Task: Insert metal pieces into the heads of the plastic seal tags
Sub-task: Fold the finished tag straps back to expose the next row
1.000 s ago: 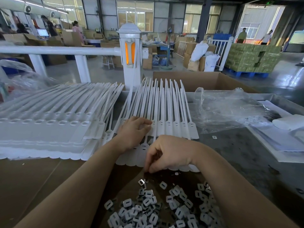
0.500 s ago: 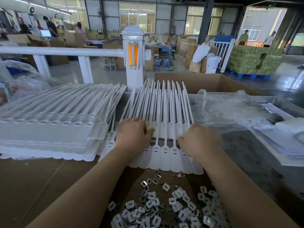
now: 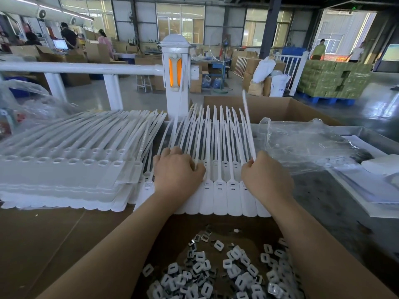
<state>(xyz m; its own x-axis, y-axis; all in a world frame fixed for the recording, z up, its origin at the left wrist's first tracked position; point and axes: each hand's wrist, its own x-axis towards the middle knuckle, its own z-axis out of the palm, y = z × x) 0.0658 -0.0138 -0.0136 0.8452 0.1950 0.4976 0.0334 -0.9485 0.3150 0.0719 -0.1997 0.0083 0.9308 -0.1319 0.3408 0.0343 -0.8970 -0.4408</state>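
A row of white plastic seal tags (image 3: 220, 190) lies side by side in front of me, heads toward me and tails fanning away. My left hand (image 3: 177, 169) grips the tails at the row's left end, fingers curled over them. My right hand (image 3: 265, 178) grips the tails at the right end, and one tail there sticks up above the others. A heap of small metal pieces (image 3: 216, 272) lies on brown cardboard near me, between my forearms. Neither hand holds a metal piece that I can see.
A big stack of white seal tags (image 3: 64, 169) fills the left of the table. Crumpled clear plastic bags (image 3: 302, 145) lie at the right, with white sheets (image 3: 377, 190) beyond them. An open cardboard box (image 3: 269, 108) and a white railing post (image 3: 174, 78) stand behind.
My right hand left the metal pieces and rose to the right end of the tag row. Both hands now grip the tails, and the row has been squared together.
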